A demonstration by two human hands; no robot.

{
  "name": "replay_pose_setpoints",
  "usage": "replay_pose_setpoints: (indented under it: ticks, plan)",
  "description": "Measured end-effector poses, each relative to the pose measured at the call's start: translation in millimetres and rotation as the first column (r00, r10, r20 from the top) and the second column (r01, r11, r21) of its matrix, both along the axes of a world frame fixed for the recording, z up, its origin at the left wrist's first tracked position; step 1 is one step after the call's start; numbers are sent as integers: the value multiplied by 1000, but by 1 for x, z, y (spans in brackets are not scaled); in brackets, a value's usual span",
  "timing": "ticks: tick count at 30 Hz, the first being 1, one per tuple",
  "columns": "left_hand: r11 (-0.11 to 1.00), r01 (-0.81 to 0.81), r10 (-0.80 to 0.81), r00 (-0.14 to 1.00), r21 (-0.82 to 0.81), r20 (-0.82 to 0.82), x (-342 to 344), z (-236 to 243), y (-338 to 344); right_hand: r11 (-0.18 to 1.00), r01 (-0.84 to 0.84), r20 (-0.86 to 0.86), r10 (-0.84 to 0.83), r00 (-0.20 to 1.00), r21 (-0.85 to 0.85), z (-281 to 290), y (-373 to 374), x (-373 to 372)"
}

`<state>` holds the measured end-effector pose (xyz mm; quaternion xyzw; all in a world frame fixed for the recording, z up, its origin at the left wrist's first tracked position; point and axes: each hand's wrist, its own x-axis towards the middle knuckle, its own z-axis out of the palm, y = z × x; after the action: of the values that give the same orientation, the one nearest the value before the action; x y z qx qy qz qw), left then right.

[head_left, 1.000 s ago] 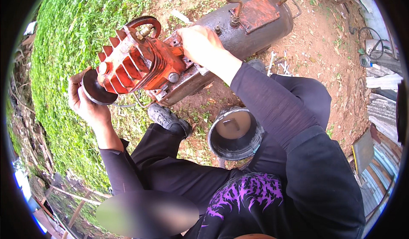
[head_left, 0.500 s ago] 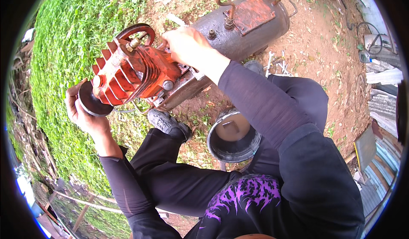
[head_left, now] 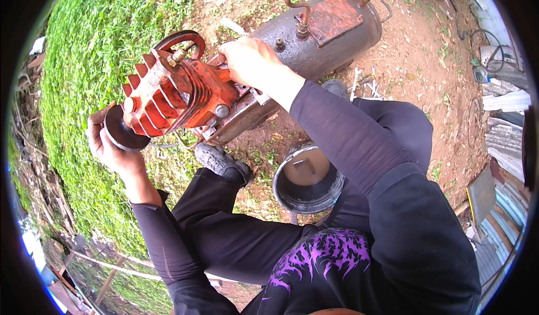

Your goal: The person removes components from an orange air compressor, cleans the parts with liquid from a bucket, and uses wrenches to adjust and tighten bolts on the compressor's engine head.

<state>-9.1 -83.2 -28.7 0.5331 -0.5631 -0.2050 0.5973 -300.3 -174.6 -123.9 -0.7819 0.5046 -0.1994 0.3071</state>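
Note:
An orange finned compressor pump head (head_left: 174,99) with a brass fitting and an orange wheel (head_left: 196,43) sits tilted on the rusty mount of a dark tank (head_left: 314,46). My left hand (head_left: 115,146) has its fingers round a black disc (head_left: 128,135) at the pump's left end. My right hand (head_left: 252,62) is closed at the pump's right side, by the mount; what its fingertips hold is hidden. Curved pipes and an orange plate top the tank.
A bucket (head_left: 306,183) of murky water stands between my legs. Wrenches (head_left: 359,82) lie on the dirt beside my knee. Grass (head_left: 84,62) covers the left side. Corrugated sheets (head_left: 505,141), a black hose and scrap lie along the right edge.
The pump and both hands have shifted a little leftward, and my left hand with the disc sits slightly lower than a second ago. Both hands keep their hold.

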Motion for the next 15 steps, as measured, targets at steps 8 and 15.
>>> replay_pose_setpoints:
  ticks: [8, 15]
  plan:
    - [1000, -10, 9, 998, 19, 60, -2, 4, -2, 996, 26, 70, -20, 997, -81, -4, 4, -1]
    - [1000, -1, 0, 998, 23, 61, -5, 6, 0, 999, -36, 63, 38, 997, -37, -3, 5, -2]
